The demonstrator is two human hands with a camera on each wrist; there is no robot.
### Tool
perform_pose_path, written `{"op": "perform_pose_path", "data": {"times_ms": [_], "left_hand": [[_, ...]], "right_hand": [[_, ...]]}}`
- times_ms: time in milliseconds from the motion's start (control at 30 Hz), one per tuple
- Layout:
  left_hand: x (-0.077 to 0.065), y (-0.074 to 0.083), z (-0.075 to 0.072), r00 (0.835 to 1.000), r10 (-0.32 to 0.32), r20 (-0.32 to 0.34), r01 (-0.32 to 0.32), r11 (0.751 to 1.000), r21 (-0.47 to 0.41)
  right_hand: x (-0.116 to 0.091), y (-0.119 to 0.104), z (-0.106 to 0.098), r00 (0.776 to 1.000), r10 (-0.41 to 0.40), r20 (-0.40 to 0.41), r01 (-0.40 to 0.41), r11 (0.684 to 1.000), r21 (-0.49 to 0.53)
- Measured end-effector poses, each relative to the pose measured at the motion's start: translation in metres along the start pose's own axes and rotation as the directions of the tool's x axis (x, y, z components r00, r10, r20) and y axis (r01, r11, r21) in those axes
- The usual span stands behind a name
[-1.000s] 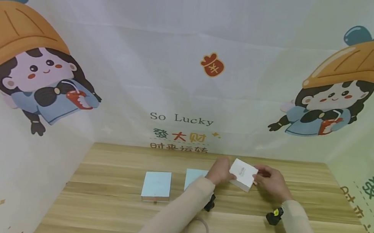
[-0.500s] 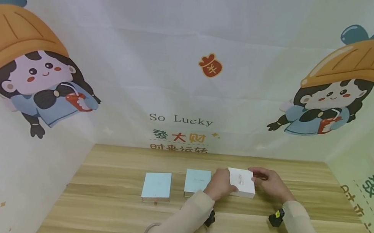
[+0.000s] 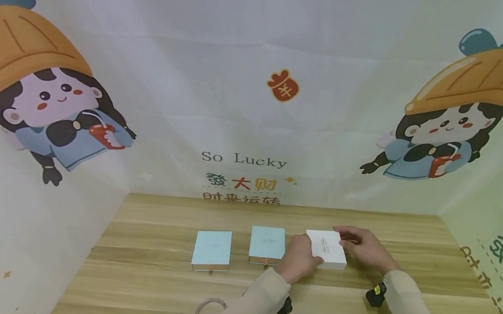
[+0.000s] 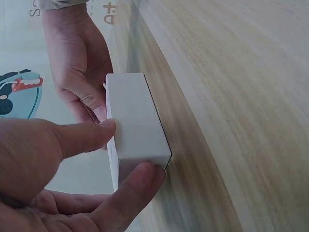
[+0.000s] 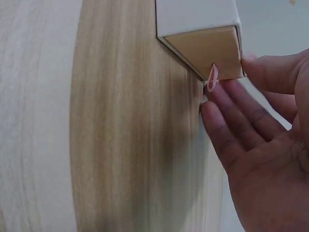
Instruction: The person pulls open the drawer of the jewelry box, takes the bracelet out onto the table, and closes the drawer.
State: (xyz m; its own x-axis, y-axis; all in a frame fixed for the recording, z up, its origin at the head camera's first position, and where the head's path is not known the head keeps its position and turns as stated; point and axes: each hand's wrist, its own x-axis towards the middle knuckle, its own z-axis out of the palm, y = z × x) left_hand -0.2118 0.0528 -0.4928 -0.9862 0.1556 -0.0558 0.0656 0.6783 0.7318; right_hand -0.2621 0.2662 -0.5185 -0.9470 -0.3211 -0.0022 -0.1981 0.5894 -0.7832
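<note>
A white drawer box [image 3: 326, 248] with small print on its lid lies flat on the table, toward the back right. My left hand [image 3: 300, 258] grips its left side, thumb on the near top edge and a fingertip at the corner in the left wrist view. At the opposite side, my right hand [image 3: 364, 247] holds the box between thumb and fingers. The right wrist view shows the tan drawer front [image 5: 205, 48], with a pink ribbon pull [image 5: 213, 79] hanging from it. The drawer is slid in.
Two light blue drawer boxes [image 3: 212, 250] stand left of my left hand, the nearer-to-hand blue box [image 3: 267, 244] almost touching it. A pinkish bangle [image 3: 200, 307] lies near the front, partly behind my left sleeve. A printed cloth wall [image 3: 328, 134] borders the table.
Both hands have lowered the white box from a tilted, raised pose onto the table and squared it up beside the blue boxes. My left forearm has shifted right, uncovering the second blue box.
</note>
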Motion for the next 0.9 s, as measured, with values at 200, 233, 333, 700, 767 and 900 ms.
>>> {"op": "perform_pose_path", "data": {"times_ms": [200,233,333,700,767,900], "left_hand": [[0.002,0.005,-0.002,1.0,-0.005,0.023,0.002,0.992,0.126],[0.002,0.006,-0.003,1.0,0.004,0.03,-0.008,0.99,0.142],[0.004,0.005,-0.006,0.998,0.042,0.044,-0.049,0.981,0.189],[0.024,-0.003,-0.011,0.965,0.2,0.171,-0.248,0.907,0.339],[0.028,-0.005,-0.01,0.952,0.228,0.205,-0.291,0.884,0.367],[0.035,-0.007,-0.008,0.929,0.266,0.256,-0.353,0.844,0.403]], "right_hand": [[-0.005,-0.004,-0.007,0.997,0.06,-0.047,-0.06,0.998,0.003],[-0.006,-0.006,-0.009,0.996,0.076,-0.047,-0.075,0.997,0.025],[-0.01,-0.008,-0.012,0.992,0.126,0.0,-0.125,0.986,0.111],[-0.013,0.0,-0.009,0.962,0.243,0.124,-0.265,0.941,0.212],[-0.014,0.0,-0.008,0.962,0.242,0.128,-0.265,0.942,0.206],[-0.016,-0.001,-0.006,0.965,0.228,0.128,-0.248,0.954,0.17]]}}
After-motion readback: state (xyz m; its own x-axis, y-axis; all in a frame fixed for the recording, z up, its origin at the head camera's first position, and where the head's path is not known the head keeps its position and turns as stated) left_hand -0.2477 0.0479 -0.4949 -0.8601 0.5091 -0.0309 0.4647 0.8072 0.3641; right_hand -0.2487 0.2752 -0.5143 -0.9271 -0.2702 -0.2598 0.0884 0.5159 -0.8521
